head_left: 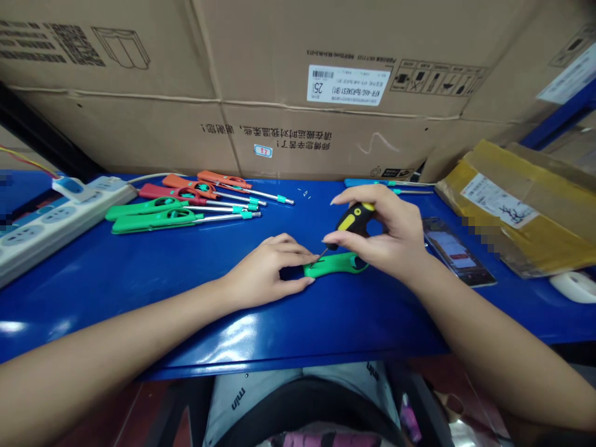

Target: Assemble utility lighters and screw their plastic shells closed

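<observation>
My left hand [272, 268] rests on the blue table [153, 273], fingers curled and pinching the near end of a green lighter body [333, 265] that lies flat. My right hand [384, 233] is closed round a small black and yellow screwdriver [351, 220]. Its thin tip points down and left at the green lighter, just beside my left fingertips.
A row of green, red and orange long-nosed lighters [186, 202] lies at the back left. A white power strip [51, 217] is at the far left. A phone [456, 251], a yellow parcel [521, 205], a white mouse [575, 285] and tiny screws [305, 194] lie nearby. Cardboard boxes [288, 87] wall the back.
</observation>
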A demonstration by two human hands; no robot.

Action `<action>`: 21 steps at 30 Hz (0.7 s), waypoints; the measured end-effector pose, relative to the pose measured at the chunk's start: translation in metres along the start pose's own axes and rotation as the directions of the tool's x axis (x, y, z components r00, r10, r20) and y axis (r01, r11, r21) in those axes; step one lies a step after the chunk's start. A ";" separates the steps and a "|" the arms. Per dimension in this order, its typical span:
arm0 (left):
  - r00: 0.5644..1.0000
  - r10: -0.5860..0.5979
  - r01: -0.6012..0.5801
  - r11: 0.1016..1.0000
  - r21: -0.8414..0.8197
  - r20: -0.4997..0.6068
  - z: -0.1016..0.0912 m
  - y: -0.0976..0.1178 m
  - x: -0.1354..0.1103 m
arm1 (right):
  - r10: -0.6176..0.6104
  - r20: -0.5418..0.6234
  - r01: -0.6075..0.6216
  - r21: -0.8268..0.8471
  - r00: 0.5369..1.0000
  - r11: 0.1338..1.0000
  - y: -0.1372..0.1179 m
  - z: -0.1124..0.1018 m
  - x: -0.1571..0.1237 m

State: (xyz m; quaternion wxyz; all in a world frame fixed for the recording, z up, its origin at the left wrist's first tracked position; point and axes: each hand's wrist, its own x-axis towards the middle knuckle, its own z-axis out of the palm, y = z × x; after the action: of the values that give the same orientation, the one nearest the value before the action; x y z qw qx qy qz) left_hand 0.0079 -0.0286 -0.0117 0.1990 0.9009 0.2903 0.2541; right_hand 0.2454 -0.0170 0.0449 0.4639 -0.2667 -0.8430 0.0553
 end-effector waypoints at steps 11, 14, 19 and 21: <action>1.000 0.006 -0.006 1.000 -0.014 0.001 0.000 0.000 0.000 | 0.001 0.010 -0.001 0.014 1.000 1.000 0.002 0.001 -0.001; 1.000 0.006 -0.006 1.000 -0.019 0.004 0.000 0.001 0.000 | 0.063 0.128 -0.081 0.140 0.990 0.987 0.001 0.002 -0.001; 1.000 0.011 -0.011 1.000 -0.015 0.000 0.000 0.000 0.000 | -0.014 -0.015 0.015 0.034 1.000 0.999 0.000 0.008 -0.004; 1.000 0.015 -0.015 1.000 -0.017 -0.003 0.001 0.000 0.000 | -0.057 -0.069 0.056 -0.014 0.996 0.998 0.001 0.009 -0.005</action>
State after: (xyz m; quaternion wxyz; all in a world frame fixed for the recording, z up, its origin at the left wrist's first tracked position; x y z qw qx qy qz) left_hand 0.0082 -0.0289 -0.0122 0.2042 0.9010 0.2817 0.2592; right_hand 0.2403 -0.0168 0.0357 0.4927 -0.2474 -0.8339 0.0278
